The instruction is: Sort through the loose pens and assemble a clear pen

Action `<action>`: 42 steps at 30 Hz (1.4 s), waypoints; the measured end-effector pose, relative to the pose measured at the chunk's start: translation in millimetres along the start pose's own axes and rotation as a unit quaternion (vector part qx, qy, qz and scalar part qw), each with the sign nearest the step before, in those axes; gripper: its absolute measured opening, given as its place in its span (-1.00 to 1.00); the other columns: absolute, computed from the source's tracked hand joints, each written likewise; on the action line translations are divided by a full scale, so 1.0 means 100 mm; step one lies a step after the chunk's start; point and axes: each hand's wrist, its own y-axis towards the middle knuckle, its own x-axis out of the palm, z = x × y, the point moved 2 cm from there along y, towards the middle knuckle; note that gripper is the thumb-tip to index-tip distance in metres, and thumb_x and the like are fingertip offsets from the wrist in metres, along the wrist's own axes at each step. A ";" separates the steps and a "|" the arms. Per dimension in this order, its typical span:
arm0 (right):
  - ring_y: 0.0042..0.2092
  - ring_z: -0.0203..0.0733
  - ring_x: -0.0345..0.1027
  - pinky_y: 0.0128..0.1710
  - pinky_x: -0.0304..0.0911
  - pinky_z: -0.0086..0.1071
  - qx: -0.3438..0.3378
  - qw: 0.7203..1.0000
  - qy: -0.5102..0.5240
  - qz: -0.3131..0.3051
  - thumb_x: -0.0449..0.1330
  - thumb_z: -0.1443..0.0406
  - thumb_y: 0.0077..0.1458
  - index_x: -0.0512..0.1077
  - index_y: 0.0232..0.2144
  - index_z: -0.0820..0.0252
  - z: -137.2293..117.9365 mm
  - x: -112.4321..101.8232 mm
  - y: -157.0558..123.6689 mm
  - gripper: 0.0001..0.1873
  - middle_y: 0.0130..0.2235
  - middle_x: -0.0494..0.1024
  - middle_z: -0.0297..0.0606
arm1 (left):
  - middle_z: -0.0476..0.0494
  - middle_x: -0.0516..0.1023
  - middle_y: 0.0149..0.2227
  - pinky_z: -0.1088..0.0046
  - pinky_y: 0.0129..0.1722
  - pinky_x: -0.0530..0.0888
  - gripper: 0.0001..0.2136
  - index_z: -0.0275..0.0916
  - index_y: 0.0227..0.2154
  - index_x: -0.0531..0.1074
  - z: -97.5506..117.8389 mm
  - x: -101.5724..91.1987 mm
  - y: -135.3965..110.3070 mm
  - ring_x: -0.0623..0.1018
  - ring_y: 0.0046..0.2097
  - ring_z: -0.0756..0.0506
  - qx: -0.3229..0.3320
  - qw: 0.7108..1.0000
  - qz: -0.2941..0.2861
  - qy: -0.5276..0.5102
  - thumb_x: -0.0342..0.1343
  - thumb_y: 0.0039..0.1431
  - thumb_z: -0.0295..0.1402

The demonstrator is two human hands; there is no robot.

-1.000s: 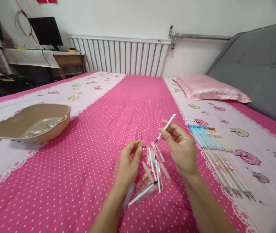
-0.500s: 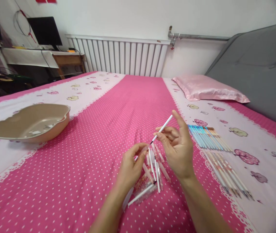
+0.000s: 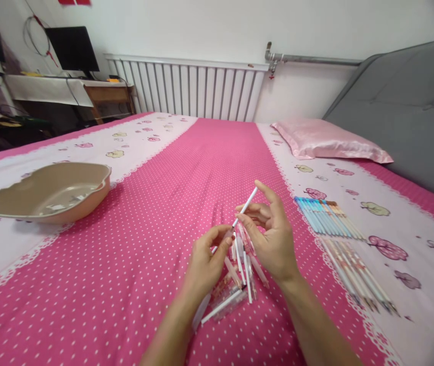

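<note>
Above pen-part pile (image 3: 248, 279), right hand (image 3: 277, 240) pinched white refill (image 3: 246, 205) near lower end; left hand (image 3: 206, 260) closed on half-hidden tube (image 3: 229, 233). Refill judged light, stiff, smooth; mid-shaft grip advised.

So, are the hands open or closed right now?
Left hand: closed, pinching a pale piece, mostly hidden.
Right hand: closed, pinching a slim white stick.
</note>
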 end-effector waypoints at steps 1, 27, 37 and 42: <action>-0.21 -0.22 0.42 -0.14 0.40 -0.22 -0.001 1.000 0.000 0.000 0.10 0.35 0.11 0.06 0.18 -0.06 0.00 0.00 0.00 -0.40 -0.25 0.48 -0.33 | -0.17 0.57 -0.27 0.34 -0.17 0.42 -0.80 -0.24 -0.21 0.48 0.01 0.00 0.00 0.53 -0.23 -0.11 -0.002 1.000 -0.003 -0.001 0.06 0.12 -0.34; -0.08 -0.16 0.36 -0.08 0.30 -0.18 0.065 0.943 -0.089 -0.313 0.25 0.29 -0.01 0.32 0.00 0.05 -0.03 0.05 -0.07 -0.53 -0.09 0.48 -0.26 | -0.09 0.51 -0.33 0.43 -0.26 0.42 -0.82 -0.24 -0.25 0.45 0.08 -0.29 0.03 0.49 -0.29 -0.03 -0.009 0.985 0.167 -0.046 0.09 0.10 -0.31; -0.13 -0.14 0.24 -0.05 0.15 -0.27 -0.100 0.824 -0.205 -0.518 0.26 0.34 -0.05 0.47 -0.33 0.17 -0.13 0.56 -0.57 -0.85 -0.28 0.42 -0.26 | -0.06 0.48 -0.33 0.43 -0.23 0.40 -0.77 -0.27 -0.23 0.42 0.07 -0.51 0.06 0.46 -0.30 -0.01 0.006 0.965 0.256 -0.058 0.11 0.07 -0.27; -0.19 -0.22 0.24 -0.02 0.05 -0.31 -0.094 0.839 -0.233 -0.482 0.17 0.52 -0.06 0.47 -0.47 0.17 -0.02 0.49 -0.44 -0.81 -0.37 0.44 -0.32 | -0.06 0.48 -0.35 0.43 -0.26 0.41 -0.76 -0.27 -0.23 0.42 0.05 -0.49 0.07 0.46 -0.33 0.00 0.001 0.969 0.241 -0.061 0.12 0.05 -0.27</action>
